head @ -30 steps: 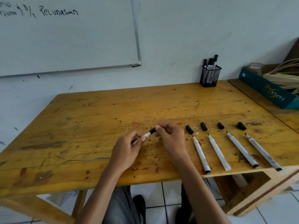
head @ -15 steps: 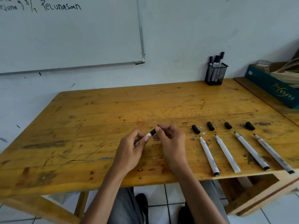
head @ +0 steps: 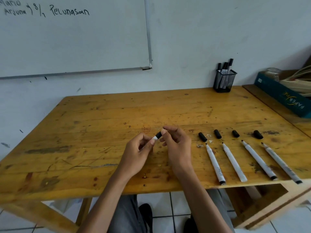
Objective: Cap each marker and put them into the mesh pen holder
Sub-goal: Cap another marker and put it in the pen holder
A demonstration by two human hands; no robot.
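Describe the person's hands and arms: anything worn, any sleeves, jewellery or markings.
Both are bare. The left hand and right hand wear no gloves, and no rings show on the fingers in view. The left forearm and right forearm are uncovered down to the picture's lower edge: no sleeve, watch, bracelet or strap shows. No ink stains or other marks are plain to see.

Four uncapped markers [head: 214, 163], four loose caps [head: 202, 136], one held marker [head: 156, 137], one mesh holder [head: 224, 83]
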